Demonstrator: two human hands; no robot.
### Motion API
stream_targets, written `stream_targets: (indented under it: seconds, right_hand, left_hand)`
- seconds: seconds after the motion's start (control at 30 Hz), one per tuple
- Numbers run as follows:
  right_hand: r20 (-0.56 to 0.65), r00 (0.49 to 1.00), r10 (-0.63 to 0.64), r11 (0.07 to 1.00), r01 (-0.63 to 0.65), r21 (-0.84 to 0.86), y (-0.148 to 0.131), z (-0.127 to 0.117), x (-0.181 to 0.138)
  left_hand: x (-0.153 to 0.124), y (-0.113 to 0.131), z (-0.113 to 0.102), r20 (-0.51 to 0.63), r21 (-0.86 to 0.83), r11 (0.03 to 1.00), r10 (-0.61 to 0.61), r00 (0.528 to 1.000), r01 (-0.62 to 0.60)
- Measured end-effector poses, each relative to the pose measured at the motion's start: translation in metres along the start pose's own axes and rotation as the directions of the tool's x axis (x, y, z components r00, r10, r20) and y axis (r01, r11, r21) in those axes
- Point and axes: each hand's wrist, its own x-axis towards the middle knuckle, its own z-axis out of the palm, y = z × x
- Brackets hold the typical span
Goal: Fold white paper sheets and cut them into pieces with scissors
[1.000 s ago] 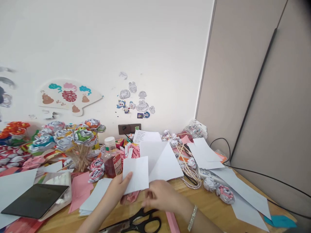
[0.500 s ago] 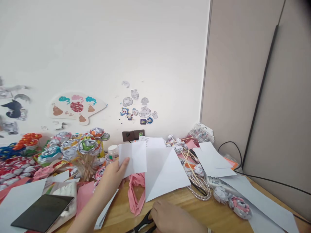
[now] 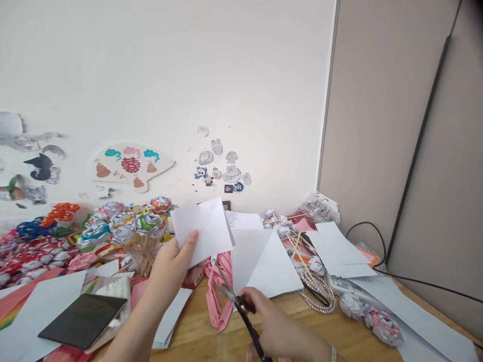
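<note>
My left hand [image 3: 175,261] pinches a white paper square [image 3: 204,229], thumb on its near face, and holds it up off the table. Below and to the right, my right hand [image 3: 269,319] grips a pair of black-handled scissors [image 3: 245,314]. Their blades stand apart and point up and left toward the paper, without touching it. Behind the blades lies a strip of folded pink paper [image 3: 219,311]. A large white sheet [image 3: 279,266] with a diagonal fold rests beyond my right hand.
Paper flowers on sticks [image 3: 145,226] stand at the left, behind a dark tablet-like slab [image 3: 83,319]. Pearl-like beads [image 3: 320,291], paper roses [image 3: 383,324] and loose white sheets [image 3: 339,249] cover the right side. A black cable [image 3: 426,282] runs along the right panel.
My right hand has lifted the scissors from the table and turned their blades upward. My left hand has raised and tilted the paper square. The view has shifted slightly left.
</note>
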Motion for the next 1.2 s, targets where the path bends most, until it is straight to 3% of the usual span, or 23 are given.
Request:
stream_targets:
  seconds: [0.17, 0.43, 0.57, 0.7, 0.93, 1.2]
  right_hand:
    - [0.113, 0.994, -0.003, 0.987, -0.015, 0.159, 0.001, 0.006, -0.003]
    - [0.035, 0.973, -0.226, 0.921, 0.202, 0.332, -0.006, 0.005, -0.004]
    - [0.040, 0.966, -0.255, 0.916, 0.228, 0.330, -0.010, 0.004, -0.004]
    - [-0.002, 0.970, -0.245, 0.909, 0.231, 0.347, -0.002, 0.006, -0.001]
    - [-0.080, 0.968, -0.238, 0.879, 0.250, 0.407, 0.026, 0.014, 0.014]
    - [-0.093, 0.967, -0.239, 0.897, 0.256, 0.361, 0.004, 0.000, 0.004]
  left_hand:
    - [0.000, -0.005, 0.014, 0.193, -0.116, 0.990, -0.058, 0.979, 0.082]
    - [-0.012, 0.004, 0.038, 0.258, -0.121, 0.987, -0.074, 0.963, 0.108]
    - [-0.016, 0.001, 0.048, 0.265, -0.106, 0.989, -0.075, 0.961, 0.106]
    - [-0.017, -0.005, 0.055, 0.259, -0.066, 0.998, -0.001, 0.966, 0.018]
    - [-0.018, -0.013, 0.059, 0.177, 0.048, 0.967, 0.238, 0.955, -0.250]
    - [-0.020, -0.020, 0.060, 0.175, 0.035, 0.916, 0.389, 0.904, -0.401]
